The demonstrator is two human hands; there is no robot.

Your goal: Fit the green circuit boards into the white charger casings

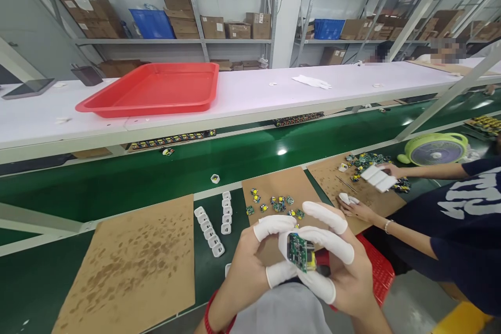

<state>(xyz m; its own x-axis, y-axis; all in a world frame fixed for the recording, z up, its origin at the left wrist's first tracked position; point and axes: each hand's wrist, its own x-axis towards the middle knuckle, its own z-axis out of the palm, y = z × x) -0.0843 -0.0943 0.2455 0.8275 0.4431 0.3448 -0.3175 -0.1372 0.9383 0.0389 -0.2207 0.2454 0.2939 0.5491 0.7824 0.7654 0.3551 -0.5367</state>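
Both my hands meet low in the middle of the view, fingertips in white finger cots. Together they hold a small green circuit board (pixel 299 252) with a yellow part on it. My left hand (pixel 256 258) pinches it from the left, my right hand (pixel 338 266) wraps it from the right. Just beyond them, several more small circuit boards (pixel 274 203) lie loose on a brown cardboard sheet (pixel 270 188). Two rows of white plastic housings (pixel 211 227) stand on the green mat to the left.
A co-worker sits at the right in a dark shirt, holding white housings (pixel 378 177) over another pile of boards. A red tray (pixel 152 88) rests on the white shelf above the green conveyor belt (pixel 156 172). A large cardboard sheet (pixel 133 266) lies at left, a green fan (pixel 436 148) far right.
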